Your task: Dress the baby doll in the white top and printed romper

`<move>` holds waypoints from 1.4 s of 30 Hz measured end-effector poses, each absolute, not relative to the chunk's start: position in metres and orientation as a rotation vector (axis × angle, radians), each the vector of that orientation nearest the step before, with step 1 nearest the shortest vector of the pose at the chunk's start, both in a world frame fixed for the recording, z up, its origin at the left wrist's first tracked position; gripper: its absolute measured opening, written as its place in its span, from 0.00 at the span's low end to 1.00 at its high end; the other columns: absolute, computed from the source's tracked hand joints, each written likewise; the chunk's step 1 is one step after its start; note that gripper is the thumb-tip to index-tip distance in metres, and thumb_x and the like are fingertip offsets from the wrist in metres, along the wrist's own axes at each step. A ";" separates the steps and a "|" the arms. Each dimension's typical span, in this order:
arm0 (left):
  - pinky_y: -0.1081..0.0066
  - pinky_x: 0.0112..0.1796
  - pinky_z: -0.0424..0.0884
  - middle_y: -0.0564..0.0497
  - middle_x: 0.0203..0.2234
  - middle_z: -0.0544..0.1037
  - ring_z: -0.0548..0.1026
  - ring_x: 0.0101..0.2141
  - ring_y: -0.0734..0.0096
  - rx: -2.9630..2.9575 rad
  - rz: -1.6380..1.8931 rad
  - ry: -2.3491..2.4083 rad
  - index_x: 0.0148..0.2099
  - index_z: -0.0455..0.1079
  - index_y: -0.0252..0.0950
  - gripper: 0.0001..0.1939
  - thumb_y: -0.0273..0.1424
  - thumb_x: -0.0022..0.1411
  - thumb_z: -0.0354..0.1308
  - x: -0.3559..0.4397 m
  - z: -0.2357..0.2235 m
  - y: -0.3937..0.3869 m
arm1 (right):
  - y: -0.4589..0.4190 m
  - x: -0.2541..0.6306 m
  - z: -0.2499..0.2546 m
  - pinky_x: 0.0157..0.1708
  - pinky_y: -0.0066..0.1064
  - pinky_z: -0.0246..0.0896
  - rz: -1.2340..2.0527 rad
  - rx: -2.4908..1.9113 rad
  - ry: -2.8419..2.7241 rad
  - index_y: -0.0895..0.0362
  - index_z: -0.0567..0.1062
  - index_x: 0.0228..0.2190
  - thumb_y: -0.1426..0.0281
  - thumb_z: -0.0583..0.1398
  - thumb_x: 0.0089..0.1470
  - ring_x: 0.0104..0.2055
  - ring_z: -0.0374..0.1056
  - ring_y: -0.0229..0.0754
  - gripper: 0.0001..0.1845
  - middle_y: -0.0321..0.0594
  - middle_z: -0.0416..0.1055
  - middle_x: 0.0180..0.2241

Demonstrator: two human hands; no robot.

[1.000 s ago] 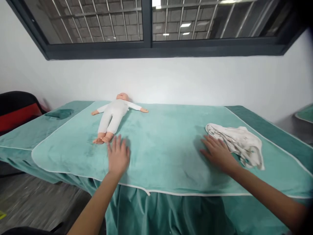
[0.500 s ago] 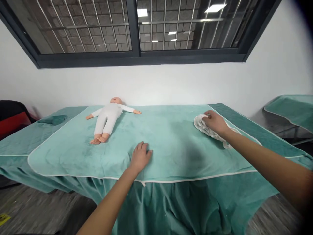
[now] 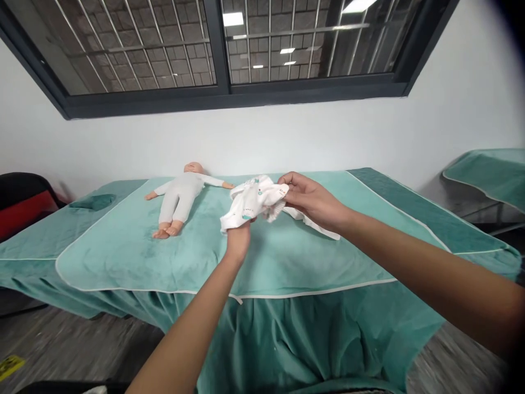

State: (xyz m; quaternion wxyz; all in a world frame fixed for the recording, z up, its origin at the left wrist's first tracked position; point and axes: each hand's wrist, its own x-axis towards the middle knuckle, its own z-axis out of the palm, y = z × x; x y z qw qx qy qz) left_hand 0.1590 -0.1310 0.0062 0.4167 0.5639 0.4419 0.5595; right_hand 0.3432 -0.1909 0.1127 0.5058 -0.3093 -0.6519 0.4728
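Note:
A white baby garment (image 3: 256, 200) with small green prints is bunched up above the middle of the bed. My right hand (image 3: 309, 198) pinches its right side between thumb and fingers. Beneath the cloth is my left hand (image 3: 238, 239); the garment covers most of its fingers, so I cannot tell how they are closed. A white strip of the cloth hangs down to the right, under my right hand. To the left, a baby doll (image 3: 180, 197) in a white bodysuit lies on its back with arms spread and feet toward me.
The bed has a light green plush cover (image 3: 135, 262) with white piping. A dark-framed window (image 3: 229, 96) with bars is above the white wall. On the left stands a black and red chair (image 3: 27, 202). Another green-covered surface (image 3: 488, 175) is at the right.
My right hand has brought the white garment from the right side of the bed to the middle. My left hand has moved up from the cover to underneath the cloth.

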 end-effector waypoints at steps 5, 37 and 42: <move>0.60 0.49 0.74 0.42 0.55 0.74 0.76 0.52 0.58 1.318 1.272 1.074 0.58 0.67 0.39 0.28 0.41 0.58 0.64 0.122 0.017 -0.137 | -0.172 0.377 0.067 0.59 0.48 0.57 0.961 -1.128 -1.648 0.54 0.74 0.37 0.58 0.65 0.55 0.57 0.67 0.51 0.14 0.45 0.73 0.54; 0.56 0.65 0.59 0.42 0.66 0.59 0.61 0.65 0.57 2.263 0.820 0.815 0.68 0.56 0.44 0.29 0.43 0.69 0.54 0.181 -0.045 -0.175 | -0.212 0.409 0.003 0.49 0.45 0.68 0.808 -1.247 -1.184 0.50 0.73 0.51 0.62 0.63 0.53 0.50 0.71 0.53 0.23 0.43 0.75 0.49; 0.51 0.66 0.56 0.43 0.64 0.65 0.55 0.69 0.53 2.481 0.735 1.182 0.61 0.67 0.39 0.22 0.42 0.70 0.50 0.159 -0.081 -0.135 | -0.205 0.534 -0.003 0.54 0.45 0.63 -0.192 -1.990 -1.366 0.52 0.73 0.53 0.60 0.58 0.56 0.55 0.68 0.58 0.24 0.50 0.71 0.54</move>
